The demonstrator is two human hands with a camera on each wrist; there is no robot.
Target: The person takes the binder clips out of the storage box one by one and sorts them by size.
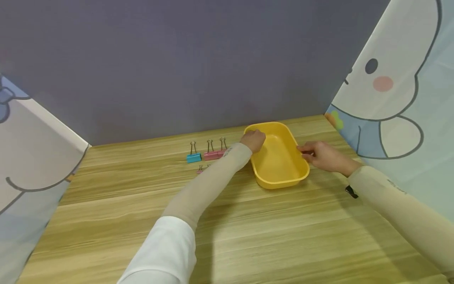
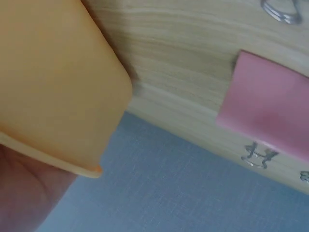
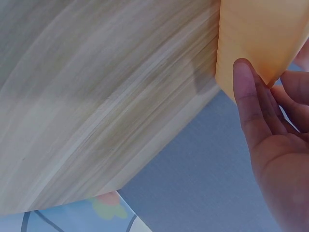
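A yellow plastic tray (image 1: 274, 157) with rounded corners and nothing inside stands on the wooden table near its back edge. My left hand (image 1: 253, 140) grips the tray's left rim toward the far corner, fingers bent over the edge. On the opposite side, my right hand (image 1: 320, 156) pinches the right rim between thumb and fingers. The right wrist view shows the fingers (image 3: 246, 92) against the tray's outer wall (image 3: 241, 43). From the left wrist, the palm (image 2: 29, 188) appears at the rim, with the fingertips hidden.
Left of the tray stand a blue binder clip (image 1: 193, 158) and pink binder clips (image 1: 211, 155), handles up. Smaller pink clips (image 1: 200, 172) lie in front, partly behind my left sleeve. A grey panel (image 1: 170, 71) rises behind the table; printed cloth (image 1: 397, 130) hangs at the right.
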